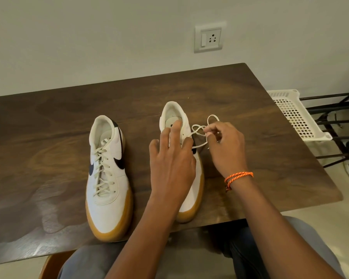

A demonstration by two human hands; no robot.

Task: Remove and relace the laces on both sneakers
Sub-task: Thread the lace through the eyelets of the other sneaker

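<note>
Plainly, from the head view, the step in hand looks like undoing the lace (pixel 199 130) at the top of the right-hand sneaker (pixel 189 200), which stands on the table (pixel 49 127) just beside its partner. The right hand (pixel 226 146) pinches the loose loops of that lace off the shoe's outer side, fingertips closed on the cord near the collar, while the left hand (pixel 172 164) lies over the tongue and eyelet rows with fingers spread and fairly straight, pressing the shoe down rather than gripping it. To do this well, I would judge that the pinching hand should draw the cord out along the line of each eyelet, one crossing at a time, keeping the loops from knotting on themselves, and that the pressing hand should hold the upper steady so the shoe does not slide on the smooth wood. How many eyelets are already free cannot be told, since the left hand hides them. The left-hand sneaker (pixel 108 178) is fully laced and untouched. Both sneakers point their gum-soled toes toward the person and their heel openings toward the wall, their long axes running near to far across the table, roughly parallel, the toes close to the near edge.
</note>
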